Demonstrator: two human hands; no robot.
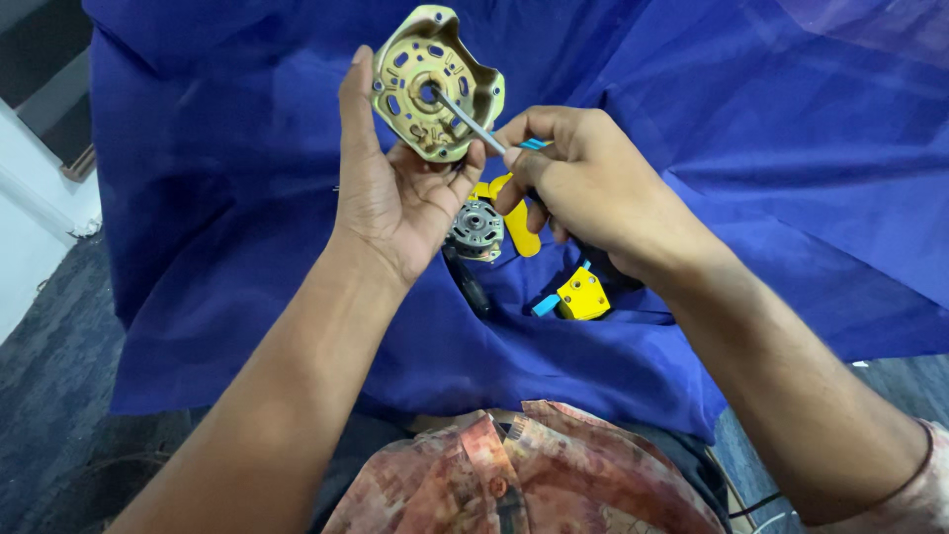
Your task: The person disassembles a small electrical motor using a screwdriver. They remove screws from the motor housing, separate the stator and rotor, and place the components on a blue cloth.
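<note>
The left hand grips the removed yellow motor end cover while the right hand pinches a thin tool into its centre hole; the motor core lies apart on blue cloth.

We observe both forearms bare and extended forward from the lower edge of the view, converging toward the centre. The left hand is raised with the palm turned toward us, thumb stretched straight up and the fingers curled upward, closed in a grip. The right hand sits just beside it, knuckles toward us, thumb and forefinger pinched together in a fine grip, the remaining fingers folded under. The fingertips of the two hands nearly meet. A sleeve edge shows at the right elbow.
</note>
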